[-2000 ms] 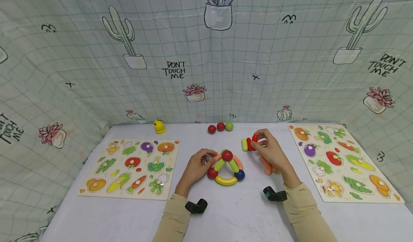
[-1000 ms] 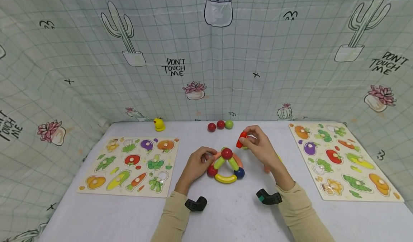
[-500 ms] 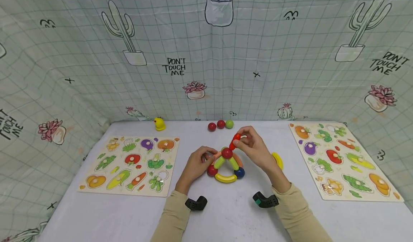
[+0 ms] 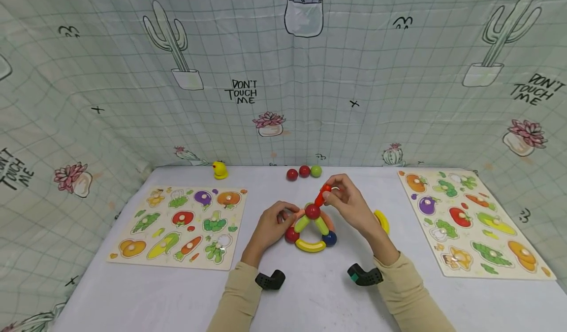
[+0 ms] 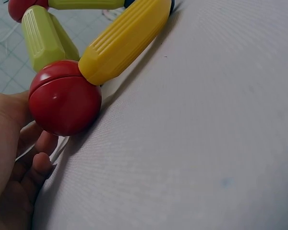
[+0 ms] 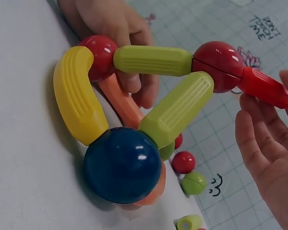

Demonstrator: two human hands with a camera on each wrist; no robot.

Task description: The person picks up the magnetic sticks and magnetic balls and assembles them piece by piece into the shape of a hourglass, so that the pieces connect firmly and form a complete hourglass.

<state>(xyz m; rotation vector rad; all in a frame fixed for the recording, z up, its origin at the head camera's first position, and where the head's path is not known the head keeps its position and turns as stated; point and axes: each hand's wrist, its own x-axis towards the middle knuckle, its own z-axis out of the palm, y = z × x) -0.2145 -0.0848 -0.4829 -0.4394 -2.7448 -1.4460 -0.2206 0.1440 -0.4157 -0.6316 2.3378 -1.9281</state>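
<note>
The left hand [image 4: 271,225] and right hand [image 4: 352,204] are both clamped, we see: the left on the glossy frame's [image 4: 310,246] curved orange bar [image 6: 119,98], the right pinching a ridged red stick [image 6: 265,88] that touches the smooth top ball [image 6: 218,66].

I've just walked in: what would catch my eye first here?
Likely the colourful ball-and-rod frame at centre, where the right hand holds a red rod against its top red ball. Then the vegetable puzzle boards at left and right, and the yellow toy duck at the back left.
</note>
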